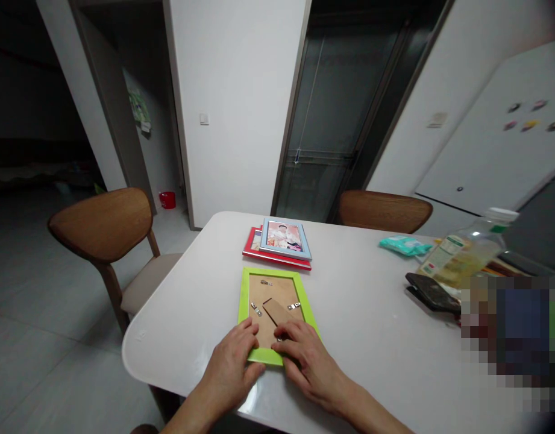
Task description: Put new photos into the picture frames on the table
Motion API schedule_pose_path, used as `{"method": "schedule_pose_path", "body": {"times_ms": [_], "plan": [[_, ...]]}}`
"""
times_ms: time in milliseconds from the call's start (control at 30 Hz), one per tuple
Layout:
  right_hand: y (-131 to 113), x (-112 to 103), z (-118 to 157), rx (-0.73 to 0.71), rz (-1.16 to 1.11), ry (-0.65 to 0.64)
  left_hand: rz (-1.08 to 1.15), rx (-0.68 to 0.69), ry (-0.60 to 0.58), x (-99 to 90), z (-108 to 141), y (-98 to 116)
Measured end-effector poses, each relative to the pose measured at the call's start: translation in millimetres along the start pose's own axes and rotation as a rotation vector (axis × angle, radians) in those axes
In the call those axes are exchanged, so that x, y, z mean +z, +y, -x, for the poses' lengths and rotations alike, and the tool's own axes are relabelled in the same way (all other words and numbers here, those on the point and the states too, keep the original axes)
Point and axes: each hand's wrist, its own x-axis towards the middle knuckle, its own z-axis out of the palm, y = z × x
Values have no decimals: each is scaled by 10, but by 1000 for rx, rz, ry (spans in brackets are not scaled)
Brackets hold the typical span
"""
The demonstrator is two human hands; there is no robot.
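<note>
A green picture frame [244, 301] lies face down on the white table, its brown backing board [259, 328] showing with metal clips and a slanted stand flap [279, 313]. Around its lower left corner is my left hand [232, 364], fingers bent over the side and thumb at the near edge. My right hand [311, 364] grips the lower right part, its fingertips by the bottom clip and the end of the flap, which they partly hide. Beyond it, a light blue frame [307, 241] with a photo rests on a red frame [277, 259].
On the right of the white table [358, 313] are a teal packet [404, 246], a large clear bottle [462, 253] and a black object [433, 292]. Wooden chairs stand at the left [103, 226] and far side [385, 211].
</note>
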Motion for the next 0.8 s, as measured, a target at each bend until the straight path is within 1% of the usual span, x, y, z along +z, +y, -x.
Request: {"method": "schedule_pose_path", "body": {"times_ms": [67,100,167,233,300,367,467,700,800], "plan": [[53,-4,-9,16,-30,17,6,-7,-6,-20,-6,22],[106,-6,-21,45,-36,46,10,-10,-10,-31,-9,34],[257,-9,-65,154,-4,134,20,-12,-17,-54,-12,55],[434,-15,-131,281,86,196,27,-13,-18,-72,-12,66],[586,-21,-205,353,178,188,30,-15,-15,-78,-8,65],[675,-23,-267,371,228,165,31,-14,-16,-75,-4,58],[705,-16,-301,368,240,153,28,-20,-15,-59,-4,52],[692,-47,-208,356,209,81,20,-25,-7,-57,-12,65],[605,-73,-255,344,281,108,26,-19,-3,-61,-6,51]]}}
